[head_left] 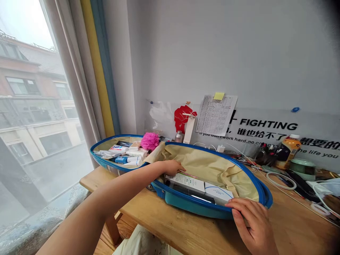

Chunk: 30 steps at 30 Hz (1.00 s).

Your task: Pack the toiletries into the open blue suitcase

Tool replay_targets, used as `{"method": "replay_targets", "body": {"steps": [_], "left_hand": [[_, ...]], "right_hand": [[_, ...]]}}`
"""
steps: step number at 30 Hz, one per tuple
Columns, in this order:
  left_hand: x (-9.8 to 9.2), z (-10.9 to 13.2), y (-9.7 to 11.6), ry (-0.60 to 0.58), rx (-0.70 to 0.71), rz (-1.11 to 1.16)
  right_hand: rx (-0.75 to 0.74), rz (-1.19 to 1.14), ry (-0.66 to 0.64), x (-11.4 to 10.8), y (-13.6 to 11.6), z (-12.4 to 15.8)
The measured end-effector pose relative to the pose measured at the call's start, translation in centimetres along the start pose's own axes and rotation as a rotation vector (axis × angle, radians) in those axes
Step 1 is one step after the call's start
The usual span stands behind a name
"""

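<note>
A blue suitcase [196, 211] with a beige lining lies spread open on the wooden table. My left hand [172, 167] reaches over its right half, some fingers stretched out, at the left end of a white box [190, 183] with printed text. Whether it touches that box is hard to tell. Beside it lies another white box [218, 193] with a blue line, and a dark flat item [202, 197] sits along the front wall. My right hand [252, 221] grips the suitcase's front right rim, fingers over the edge and thumb outside.
The suitcase's left half holds a pink bath puff [149, 141], a blue-and-white tube [121, 160] and several toiletries. At right are an orange bottle [289, 151], a green-lidded jar [302, 168] and a coiled white cable [281, 180]. A window [29, 141] is at left.
</note>
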<state>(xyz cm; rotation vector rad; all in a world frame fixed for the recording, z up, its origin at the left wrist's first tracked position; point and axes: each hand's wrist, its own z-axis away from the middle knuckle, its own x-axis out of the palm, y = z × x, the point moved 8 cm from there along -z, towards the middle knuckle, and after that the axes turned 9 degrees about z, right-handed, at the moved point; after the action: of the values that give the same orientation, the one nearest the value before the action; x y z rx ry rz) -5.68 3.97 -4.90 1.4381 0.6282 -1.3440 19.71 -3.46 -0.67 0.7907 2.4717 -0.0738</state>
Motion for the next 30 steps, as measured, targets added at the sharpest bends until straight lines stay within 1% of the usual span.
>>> {"method": "replay_targets", "body": {"steps": [3,6,7,9,11,13,15,16,18,20,22,23,25,27,30], "left_hand": [[0.2,0.0,-0.2,-0.001,0.01,0.031],[-0.3,0.1,0.0,0.071,0.018,0.056],[-0.8,0.2,0.1,0.12,0.025,0.063],[-2.4,0.7,0.6,0.259,0.046,0.078],[-4.4,1.8,1.0,0.435,0.066,0.097],[-6.6,3.4,0.7,0.618,0.065,0.12],[-8.4,5.6,-0.6,0.779,0.026,0.144],[-9.2,6.8,-1.8,0.848,-0.012,0.156],[-10.4,9.7,-5.0,0.958,-0.12,0.182],[-11.1,12.8,-8.7,1.025,-0.255,0.208],[-11.2,15.9,-12.2,1.03,-0.388,0.234],[-10.9,17.2,-13.7,1.003,-0.444,0.249],[-9.8,19.1,-15.9,0.905,-0.523,0.285],[-8.2,20.1,-17.1,0.768,-0.56,0.323],[-5.8,20.5,-17.3,0.568,-0.571,0.352]], "right_hand": [[-0.004,-0.001,0.005,-0.1,-0.1,-0.2],[-0.013,-0.002,0.023,-0.2,-0.2,-0.3],[-0.017,-0.001,0.026,-0.2,-0.2,-0.3],[-0.023,0.004,0.021,-0.1,-0.2,-0.2],[-0.027,0.01,0.007,0.1,0.0,0.0],[-0.028,0.015,-0.012,0.3,0.1,0.2],[-0.026,0.02,-0.018,0.4,0.3,0.4],[-0.025,0.022,-0.02,0.4,0.3,0.5],[-0.023,0.024,-0.021,0.4,0.4,0.5],[-0.025,0.022,-0.026,0.5,0.4,0.5],[-0.029,0.016,-0.022,0.5,0.3,0.5],[-0.031,0.014,-0.02,0.5,0.3,0.5],[-0.032,0.015,-0.023,0.5,0.4,0.5],[-0.037,0.017,-0.03,0.5,0.4,0.6],[-0.031,0.016,-0.032,0.6,0.4,0.6]]}}
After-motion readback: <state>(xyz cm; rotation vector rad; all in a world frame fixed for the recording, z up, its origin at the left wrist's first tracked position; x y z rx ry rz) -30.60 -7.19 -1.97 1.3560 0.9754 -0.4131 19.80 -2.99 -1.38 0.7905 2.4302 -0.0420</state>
